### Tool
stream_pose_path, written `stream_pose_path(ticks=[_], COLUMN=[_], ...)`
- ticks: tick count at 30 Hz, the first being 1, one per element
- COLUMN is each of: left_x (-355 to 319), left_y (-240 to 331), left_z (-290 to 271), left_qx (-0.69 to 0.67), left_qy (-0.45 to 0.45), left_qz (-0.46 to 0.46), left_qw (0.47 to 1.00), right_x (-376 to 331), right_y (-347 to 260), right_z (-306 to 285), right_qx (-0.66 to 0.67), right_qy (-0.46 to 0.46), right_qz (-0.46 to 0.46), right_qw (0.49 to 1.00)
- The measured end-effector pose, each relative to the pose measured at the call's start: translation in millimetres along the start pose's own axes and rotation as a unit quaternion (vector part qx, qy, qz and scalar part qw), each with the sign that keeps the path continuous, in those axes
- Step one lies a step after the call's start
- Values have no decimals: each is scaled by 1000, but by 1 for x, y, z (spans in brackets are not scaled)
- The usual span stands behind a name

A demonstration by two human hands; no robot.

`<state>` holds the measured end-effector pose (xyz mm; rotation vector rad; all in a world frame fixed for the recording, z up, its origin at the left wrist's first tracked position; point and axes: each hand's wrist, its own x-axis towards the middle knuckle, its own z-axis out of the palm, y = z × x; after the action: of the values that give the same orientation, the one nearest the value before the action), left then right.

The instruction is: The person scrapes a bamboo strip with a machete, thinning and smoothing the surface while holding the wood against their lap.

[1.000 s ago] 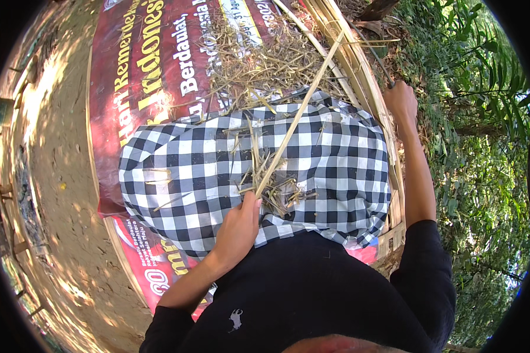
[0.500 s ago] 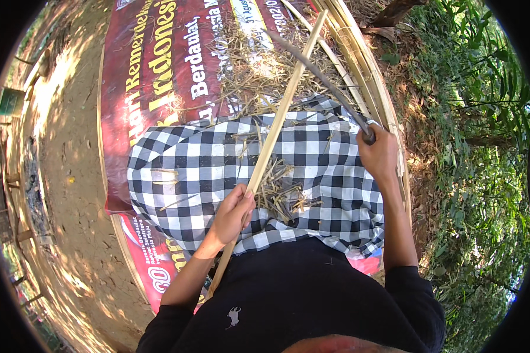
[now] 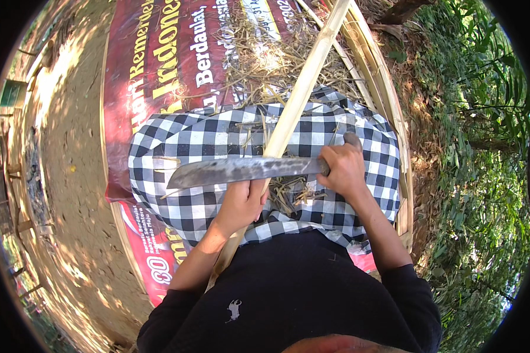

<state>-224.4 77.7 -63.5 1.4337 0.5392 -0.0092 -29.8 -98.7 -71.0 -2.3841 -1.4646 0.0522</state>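
Note:
My left hand (image 3: 242, 204) is closed round a long pale bamboo strip (image 3: 305, 88), which slants from beside my body up to the far right. In my right hand (image 3: 344, 167) is the handle of a machete (image 3: 229, 172). Its broad, stained grey blade lies crosswise over the strip, just beyond my left hand, with the tip pointing left. A black-and-white checked cloth (image 3: 188, 141) covers my lap beneath both hands. Shavings (image 3: 288, 194) are heaped on the cloth below the blade.
A red printed banner (image 3: 121, 112) is spread under and beyond the cloth, littered with dry shavings (image 3: 265, 62). More bamboo strips (image 3: 374, 65) lie along the right edge. Bare earth (image 3: 70, 176) stretches to the left, green plants (image 3: 471, 176) to the right.
My right hand has brought the machete in from the right, and its blade has swung from pointing away to lying across the strip. The strip's far end has shifted slightly right.

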Motion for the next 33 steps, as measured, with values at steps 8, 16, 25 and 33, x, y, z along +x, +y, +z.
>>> stream_pose_path(ticks=[8,16,25,33], left_x=[14,10,-2,-3], left_y=[6,0,-1,-9], left_z=[-4,4,5,15], left_qx=[-12,16,86,84], left_qy=[44,33,33,24], left_qz=[-13,-15,-3,32], left_qw=[999,999,996,996], right_x=[3,36,38,15], right_y=[-1,59,79,36], right_z=[7,-4,-6,-2], right_qx=[-66,-129,-84,-112], right_qy=[10,1,11,18], right_qz=[103,155,212,-74], right_qw=[992,980,974,991])
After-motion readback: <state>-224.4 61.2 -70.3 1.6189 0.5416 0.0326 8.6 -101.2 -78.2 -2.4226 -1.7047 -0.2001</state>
